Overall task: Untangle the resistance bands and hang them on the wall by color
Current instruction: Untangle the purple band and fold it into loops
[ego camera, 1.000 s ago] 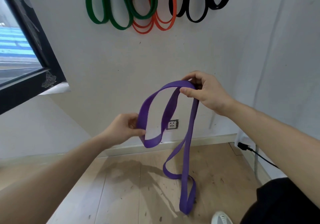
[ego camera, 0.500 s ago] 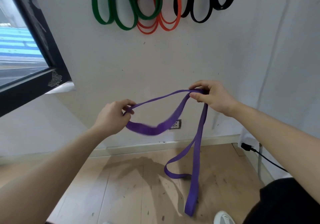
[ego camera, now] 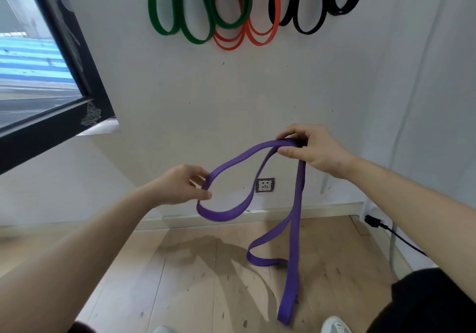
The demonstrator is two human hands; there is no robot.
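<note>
Across the back of the scene runs a plain white wall, and below it a pale wooden plank floor marked with small dark flecks. At the upper left a black-framed window leans into view. High on the wall hang looped flat rubber bands in three groups: green bands on the left, orange bands in the middle and overlapping the green ones, black bands on the right. Lower down, in front of the wall, a long flat purple resistance band is held in the air between both hands. The right grip (a bare hand, like the other) pinches the band's topmost fold between thumb and curled fingers. From there one loop sags leftward to the left grip, whose thumb and fingertips close on its edge. The rest of the band drops from the right grip in two strands that twist over one another, and its bottom end lies near the floor. A small white wall socket shows through the sagging loop, just above the skirting. A black plug and cable sit at the right, and a white shoe tip shows at the bottom edge.
</note>
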